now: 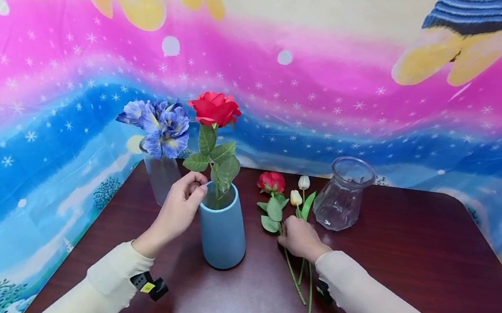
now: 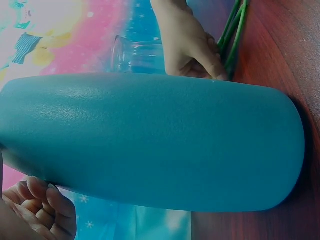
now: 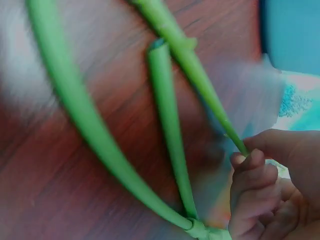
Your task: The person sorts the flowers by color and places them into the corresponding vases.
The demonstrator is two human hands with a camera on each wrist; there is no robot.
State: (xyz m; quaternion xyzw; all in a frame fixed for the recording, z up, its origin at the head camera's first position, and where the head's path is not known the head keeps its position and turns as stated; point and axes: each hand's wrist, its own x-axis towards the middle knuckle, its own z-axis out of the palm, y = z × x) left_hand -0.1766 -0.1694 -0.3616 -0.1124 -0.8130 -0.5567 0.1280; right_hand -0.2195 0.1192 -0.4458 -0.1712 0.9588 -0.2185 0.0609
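Observation:
A blue vase (image 1: 223, 233) stands on the table with one upright red rose (image 1: 215, 110) in it. My left hand (image 1: 179, 205) holds the vase's rim at its left side, fingers curled; the left wrist view shows these fingers (image 2: 52, 202) beside the vase's upper end. Farther right, a second red rose (image 1: 271, 182) lies on the table. My right hand (image 1: 302, 238) pinches its green stem (image 3: 212, 102) between thumb and fingers. White tulips (image 1: 296, 198) lie beside that rose, their stems (image 1: 310, 293) running under the right hand and wrist.
Behind the left hand, a clear vase (image 1: 161, 178) holds blue-purple irises (image 1: 165, 128). A flared glass vase (image 1: 337, 206) stands at the back right, near the tulips. The dark wooden table (image 1: 410, 254) meets a printed cloth backdrop (image 1: 310, 111) at its far edge.

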